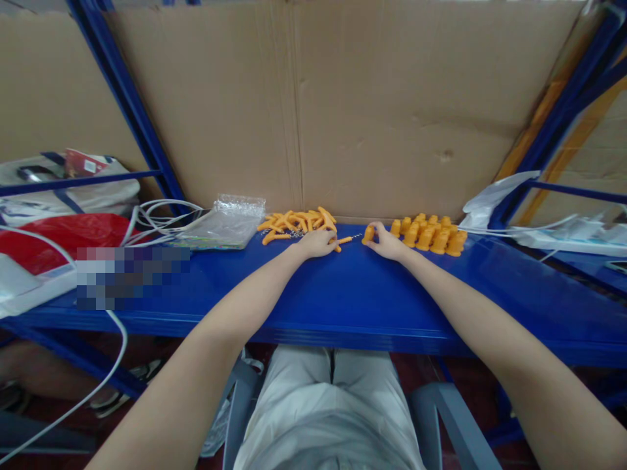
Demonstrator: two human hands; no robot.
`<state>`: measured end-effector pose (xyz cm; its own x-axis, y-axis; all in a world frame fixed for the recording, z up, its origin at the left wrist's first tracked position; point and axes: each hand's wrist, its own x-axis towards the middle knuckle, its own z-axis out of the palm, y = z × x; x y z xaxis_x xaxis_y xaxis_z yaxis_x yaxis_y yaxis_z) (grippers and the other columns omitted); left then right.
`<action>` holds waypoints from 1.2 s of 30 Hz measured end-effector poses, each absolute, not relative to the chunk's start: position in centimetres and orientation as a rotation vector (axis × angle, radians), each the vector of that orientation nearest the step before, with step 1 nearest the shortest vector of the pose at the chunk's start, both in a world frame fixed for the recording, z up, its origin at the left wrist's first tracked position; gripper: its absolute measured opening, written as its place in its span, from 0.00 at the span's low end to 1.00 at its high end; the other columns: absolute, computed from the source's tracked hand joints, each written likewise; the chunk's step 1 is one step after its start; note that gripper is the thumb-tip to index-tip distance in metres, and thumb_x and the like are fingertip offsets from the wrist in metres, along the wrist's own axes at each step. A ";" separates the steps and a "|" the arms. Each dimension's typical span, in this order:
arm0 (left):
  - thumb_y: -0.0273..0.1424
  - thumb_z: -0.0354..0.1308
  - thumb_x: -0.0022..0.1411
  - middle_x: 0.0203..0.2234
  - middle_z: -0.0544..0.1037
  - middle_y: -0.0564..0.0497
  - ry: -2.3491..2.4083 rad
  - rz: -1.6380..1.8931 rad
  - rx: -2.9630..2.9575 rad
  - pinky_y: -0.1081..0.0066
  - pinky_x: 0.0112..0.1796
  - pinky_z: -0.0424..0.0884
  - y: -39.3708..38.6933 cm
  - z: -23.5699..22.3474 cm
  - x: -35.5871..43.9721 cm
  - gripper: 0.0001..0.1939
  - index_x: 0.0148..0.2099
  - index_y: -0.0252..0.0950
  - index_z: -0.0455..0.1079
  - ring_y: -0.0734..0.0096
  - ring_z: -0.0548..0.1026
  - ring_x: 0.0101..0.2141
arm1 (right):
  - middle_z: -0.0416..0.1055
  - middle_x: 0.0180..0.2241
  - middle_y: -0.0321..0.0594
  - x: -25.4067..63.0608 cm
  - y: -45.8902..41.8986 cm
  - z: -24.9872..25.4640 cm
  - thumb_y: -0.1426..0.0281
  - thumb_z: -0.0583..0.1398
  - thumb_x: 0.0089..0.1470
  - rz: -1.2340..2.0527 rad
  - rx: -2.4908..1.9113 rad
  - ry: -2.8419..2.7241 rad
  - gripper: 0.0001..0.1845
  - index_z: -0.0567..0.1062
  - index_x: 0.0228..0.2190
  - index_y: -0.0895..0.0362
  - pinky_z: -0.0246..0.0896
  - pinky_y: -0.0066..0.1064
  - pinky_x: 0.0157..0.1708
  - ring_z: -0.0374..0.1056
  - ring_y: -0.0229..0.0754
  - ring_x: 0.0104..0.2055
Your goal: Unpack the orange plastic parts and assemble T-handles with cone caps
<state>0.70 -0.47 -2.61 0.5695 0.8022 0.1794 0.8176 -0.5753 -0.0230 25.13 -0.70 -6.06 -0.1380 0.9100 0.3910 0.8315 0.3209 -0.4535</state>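
My left hand (318, 244) is closed on an orange corkscrew (345, 241), a plastic handle with a thin metal spiral pointing right. In my right hand (386, 243), between thumb and fingers, stands an orange plastic sleeve (368, 235), upright at the table surface. A small gap separates the spiral's tip from the sleeve. Behind my left hand lies a loose pile of similar orange corkscrews (281, 223), their metal spirals partly showing. To the right of my right hand, several upright orange sleeves with flared bases (439, 241) stand grouped in rows.
The blue table (337, 307) meets a cardboard wall (372, 117) at the back. Clear plastic bags (228, 225), white cables (161, 219) and a red bag (73, 238) lie left. A white power strip (573, 240) is at right. Blue posts (130, 98) flank the table.
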 end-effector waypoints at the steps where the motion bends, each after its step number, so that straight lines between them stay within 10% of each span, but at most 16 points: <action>1: 0.39 0.47 0.71 0.48 0.81 0.44 -1.390 -0.224 -2.694 0.66 0.48 0.72 -0.5 -2.6 0.7 0.18 0.50 0.36 0.75 0.58 0.79 0.49 | 0.77 0.49 0.51 24.9 -0.9 -5.8 0.73 0.61 0.57 0.148 -1.547 -1.975 0.26 0.64 0.56 0.58 0.68 0.43 0.54 0.75 0.50 0.52; 10: 0.51 0.46 0.69 0.45 0.81 0.42 -1.426 -0.192 -2.723 0.66 0.44 0.71 -1.3 -2.2 1.0 0.26 0.47 0.35 0.74 0.55 0.79 0.46 | 0.78 0.42 0.48 23.3 -2.3 -4.9 0.65 0.62 0.59 0.039 -1.769 -2.069 0.09 0.70 0.39 0.56 0.67 0.33 0.43 0.75 0.48 0.45; 24: 0.41 0.57 0.61 0.45 0.82 0.47 -1.524 -0.147 -2.663 0.69 0.40 0.71 -1.3 -1.6 1.4 0.14 0.43 0.40 0.75 0.58 0.79 0.46 | 0.75 0.53 0.55 23.5 -3.6 -3.9 0.75 0.54 0.59 -0.400 -1.932 -2.185 0.17 0.73 0.49 0.57 0.56 0.53 0.56 0.70 0.59 0.57; 36: 0.40 0.54 0.63 0.45 0.82 0.44 -1.508 -0.118 -2.669 0.67 0.42 0.71 -1.8 -1.3 1.4 0.15 0.45 0.37 0.75 0.55 0.79 0.46 | 0.74 0.53 0.55 24.3 -3.2 -4.1 0.80 0.51 0.57 -0.360 -1.948 -2.238 0.24 0.71 0.53 0.57 0.62 0.46 0.52 0.72 0.55 0.53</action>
